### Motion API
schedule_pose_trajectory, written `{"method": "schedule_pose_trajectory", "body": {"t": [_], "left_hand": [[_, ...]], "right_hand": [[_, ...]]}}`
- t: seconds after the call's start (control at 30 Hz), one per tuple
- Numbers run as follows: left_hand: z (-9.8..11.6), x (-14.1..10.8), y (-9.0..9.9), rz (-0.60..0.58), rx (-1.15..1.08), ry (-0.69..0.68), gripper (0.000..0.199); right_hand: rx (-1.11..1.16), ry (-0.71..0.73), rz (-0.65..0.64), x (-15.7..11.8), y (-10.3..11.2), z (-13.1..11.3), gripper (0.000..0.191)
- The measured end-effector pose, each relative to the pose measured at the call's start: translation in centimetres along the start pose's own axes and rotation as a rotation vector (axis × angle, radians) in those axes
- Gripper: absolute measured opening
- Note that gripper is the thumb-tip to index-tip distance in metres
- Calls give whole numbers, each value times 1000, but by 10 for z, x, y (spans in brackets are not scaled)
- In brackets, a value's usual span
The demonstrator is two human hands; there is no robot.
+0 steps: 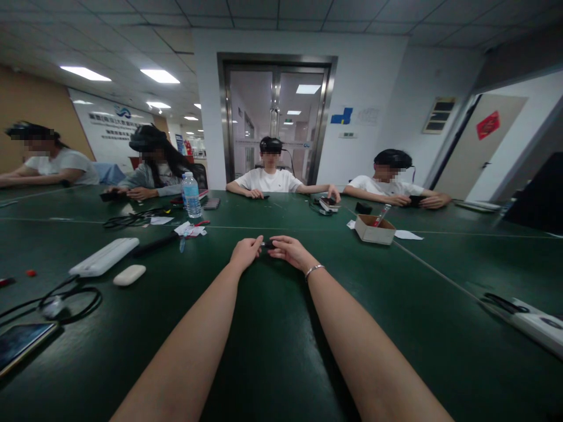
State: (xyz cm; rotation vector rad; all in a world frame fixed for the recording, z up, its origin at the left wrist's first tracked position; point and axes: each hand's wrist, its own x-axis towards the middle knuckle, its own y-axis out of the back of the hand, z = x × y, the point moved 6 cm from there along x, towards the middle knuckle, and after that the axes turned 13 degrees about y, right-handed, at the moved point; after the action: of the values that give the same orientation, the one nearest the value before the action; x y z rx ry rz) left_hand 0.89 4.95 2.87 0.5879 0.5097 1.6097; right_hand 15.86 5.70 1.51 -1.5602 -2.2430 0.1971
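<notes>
Both my arms reach forward over the dark green table (272, 328). Between my fingertips is a small black object (267, 244) with a lighter, metallic-looking spot on its left side; it is too small to name. My left hand (246, 255) is closed, thumb and fingers pinching the left end. My right hand (292, 252), with a silvery bracelet (314, 271) at the wrist, has its fingers closed on the right end. Fingers partly hide the object. The hands are close together, low over the tabletop or resting on it.
At left lie a white power strip (105, 257), a white oval case (129, 275), cables and a phone (26, 343). Farther back stand a water bottle (191, 196) and an open box (375, 229). Another white device (539, 322) lies right. Several people wearing headsets sit opposite.
</notes>
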Motion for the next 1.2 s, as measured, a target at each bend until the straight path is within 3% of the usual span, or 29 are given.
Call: {"method": "schedule_pose_trajectory", "body": {"t": [0.23, 0.5, 0.73, 0.9, 1.07, 1.2], "left_hand": [[-1, 4, -8, -30, -92, -112, 48], [4, 6, -8, -60, -323, -224, 24], [6, 5, -11, -166, -473, -163, 34], [-2, 11, -16, -165, -488, 2, 32], [2, 10, -13, -141, -491, -44, 28], [0, 9, -14, -173, -498, 22, 30]], "right_hand": [[12, -11, 71, 2, 5, 1, 4], [35, -20, 101, 2, 7, 2, 9], [38, -13, 79, 3, 6, 2, 10], [42, -7, 69, 3, 7, 3, 9], [45, -5, 56, 3, 7, 3, 7], [32, -14, 63, 2, 6, 3, 7]]}}
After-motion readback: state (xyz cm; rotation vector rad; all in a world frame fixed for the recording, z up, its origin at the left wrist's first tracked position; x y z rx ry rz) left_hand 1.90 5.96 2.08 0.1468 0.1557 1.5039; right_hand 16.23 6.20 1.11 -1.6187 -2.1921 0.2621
